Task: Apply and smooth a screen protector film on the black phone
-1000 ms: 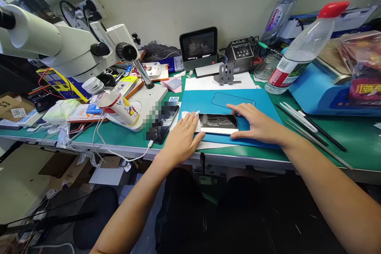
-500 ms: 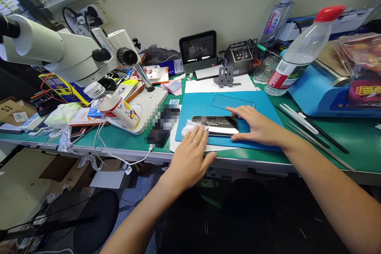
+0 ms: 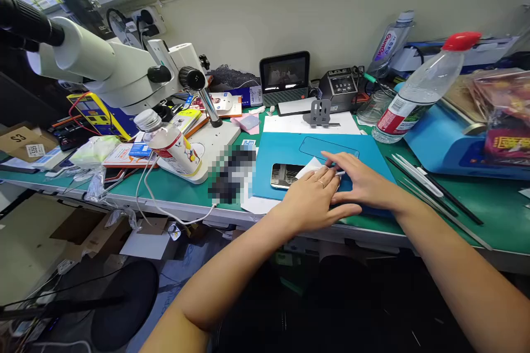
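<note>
A smartphone (image 3: pixel 282 176) with a dark, shiny face lies flat on a blue mat (image 3: pixel 275 147). Pressed down over its right part is my left hand (image 3: pixel 308 198), fingers together on a white wipe (image 3: pixel 310 166). My right hand (image 3: pixel 362 181) curves round the phone's right end, thumb on the near side and fingers on the far side; that end is mostly hidden by both hands. Just beyond the phone lies a clear sheet with a thin black rounded border (image 3: pixel 329 147). Another phone-like dark device (image 3: pixel 232 176), blurred out, rests left of the mat.
A microscope (image 3: pixel 124 69) and a drink bottle (image 3: pixel 176 146) stand left. On the right are a red-capped bottle (image 3: pixel 422 94), tweezers and thin tools (image 3: pixel 439 193), and a blue machine (image 3: pixel 434 132). A small screen (image 3: pixel 285 71) and a grey stand (image 3: pixel 320 113) are behind the mat.
My left hand has slid the wipe rightward across the phone, from its left end to beside my right hand. My right hand stays at the phone's right end. The view has shifted slightly.
</note>
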`<state>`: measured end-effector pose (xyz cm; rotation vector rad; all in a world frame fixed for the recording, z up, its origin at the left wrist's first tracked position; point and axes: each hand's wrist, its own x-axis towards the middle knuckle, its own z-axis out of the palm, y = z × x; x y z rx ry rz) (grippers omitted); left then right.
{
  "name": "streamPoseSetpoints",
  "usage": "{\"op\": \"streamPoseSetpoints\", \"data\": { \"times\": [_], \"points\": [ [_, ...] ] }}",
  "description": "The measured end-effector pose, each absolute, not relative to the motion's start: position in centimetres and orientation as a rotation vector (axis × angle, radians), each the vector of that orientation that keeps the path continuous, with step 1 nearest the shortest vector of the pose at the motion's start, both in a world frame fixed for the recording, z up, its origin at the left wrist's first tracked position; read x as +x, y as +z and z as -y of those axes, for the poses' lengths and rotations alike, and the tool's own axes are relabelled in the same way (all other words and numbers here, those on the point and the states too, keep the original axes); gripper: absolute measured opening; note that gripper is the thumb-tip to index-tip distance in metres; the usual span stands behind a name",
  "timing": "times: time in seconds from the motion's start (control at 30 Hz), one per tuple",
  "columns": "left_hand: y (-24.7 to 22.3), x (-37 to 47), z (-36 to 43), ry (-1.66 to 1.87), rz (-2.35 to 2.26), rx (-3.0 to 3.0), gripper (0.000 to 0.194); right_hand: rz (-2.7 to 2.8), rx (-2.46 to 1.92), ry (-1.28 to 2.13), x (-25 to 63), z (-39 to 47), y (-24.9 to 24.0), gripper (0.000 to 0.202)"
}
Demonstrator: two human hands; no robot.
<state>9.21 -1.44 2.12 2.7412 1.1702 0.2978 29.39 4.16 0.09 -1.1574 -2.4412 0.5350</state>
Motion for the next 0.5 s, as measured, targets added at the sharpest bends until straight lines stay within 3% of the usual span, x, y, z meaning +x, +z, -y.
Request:
{"op": "streamPoseSetpoints", "data": {
  "times": [0.23, 0.5],
  "points": [
    [2.0, 9.2, 0.2, 0.283, -1.291, 2.661, 0.088, 2.357, -1.173, 0.583, 29.4, -4.1, 0.1, 0.100],
    [1.0, 1.9, 2.5, 0.312, -1.500, 2.533, 0.082, 2.322, -1.220, 0.574, 29.1, -3.8, 0.7, 0.092]
  ]
}}
